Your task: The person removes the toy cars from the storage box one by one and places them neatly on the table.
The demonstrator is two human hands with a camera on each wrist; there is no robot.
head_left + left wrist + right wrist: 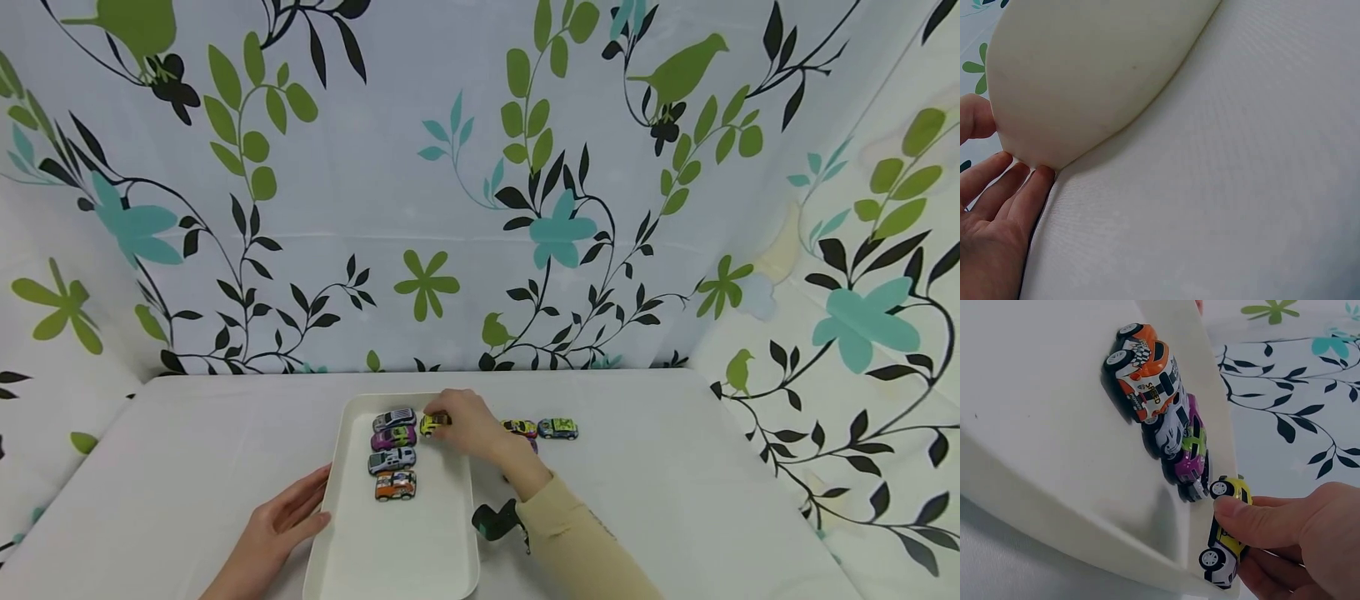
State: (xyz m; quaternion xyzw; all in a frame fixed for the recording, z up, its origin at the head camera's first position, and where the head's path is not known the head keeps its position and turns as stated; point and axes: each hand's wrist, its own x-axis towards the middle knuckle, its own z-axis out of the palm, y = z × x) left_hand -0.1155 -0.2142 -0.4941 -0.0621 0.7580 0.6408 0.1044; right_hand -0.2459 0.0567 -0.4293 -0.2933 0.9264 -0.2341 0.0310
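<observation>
A white tray (pixel 397 554) lies on the table, with several toy cars in a column at its far left. They are a silver car (pixel 394 419), a purple one (pixel 393 438), a grey-blue one (pixel 392 460) and an orange-and-white one (pixel 395 486). My right hand (pixel 471 423) pinches a yellow toy car (pixel 1229 540) between thumb and fingers, inside the tray's far right part, beside the silver car. Whether its wheels touch the tray, I cannot tell. Against the tray's left outer wall rests my left hand (pixel 273 525), its fingers fairly straight and the fingertips touching the wall.
Right of the tray stand a green-and-blue toy car (pixel 558 428) and a yellow-and-red one (pixel 519 428). Another car is mostly hidden by the right forearm. A dark device (pixel 495 522) sits by the right sleeve. Patterned cloth (pixel 360 217) hangs behind the table.
</observation>
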